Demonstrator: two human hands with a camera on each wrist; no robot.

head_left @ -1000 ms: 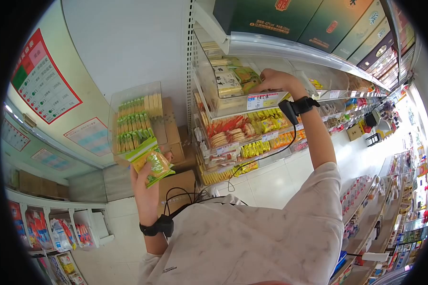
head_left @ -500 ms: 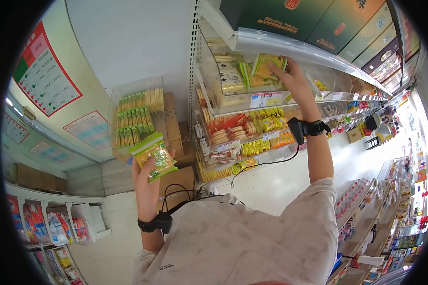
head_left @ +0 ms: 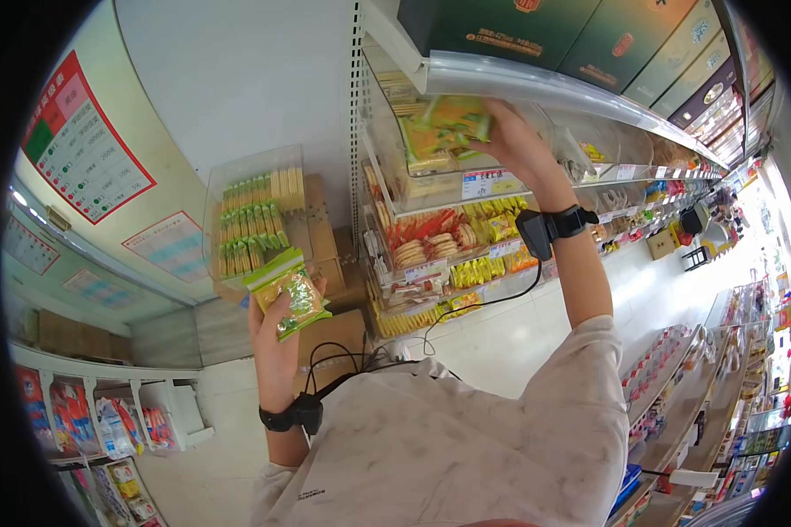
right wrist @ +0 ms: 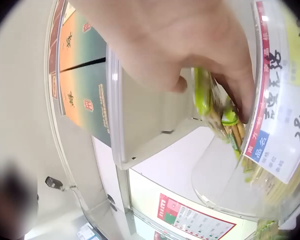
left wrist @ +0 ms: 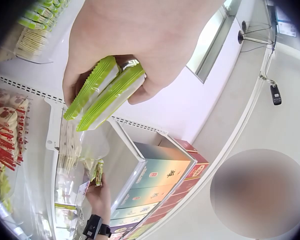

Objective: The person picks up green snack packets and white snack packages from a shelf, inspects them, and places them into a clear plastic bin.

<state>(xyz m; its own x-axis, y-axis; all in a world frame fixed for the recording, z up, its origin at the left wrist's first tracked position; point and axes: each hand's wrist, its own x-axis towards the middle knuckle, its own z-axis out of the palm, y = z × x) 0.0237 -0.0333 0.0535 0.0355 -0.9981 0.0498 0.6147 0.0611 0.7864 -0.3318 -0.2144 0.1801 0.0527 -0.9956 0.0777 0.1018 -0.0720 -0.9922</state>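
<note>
Since half a second ago the right hand (head_left: 517,140) swung its green snack packs (head_left: 444,125) leftward. They're still pinched, long side now across the top shelf bin (head_left: 387,171). Well below, the left hand (head_left: 277,342) grips two spare packs (head_left: 288,292), so it's the farther one.

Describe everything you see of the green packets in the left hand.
Two flat snack packets of glossy plastic film, light green with crimped edges and yellowish food pictured on the front. They are stacked face to face and tilted. The left hand grips them, fingers curled round their lower part, holding them up below a clear bin of similar green packs.
</note>
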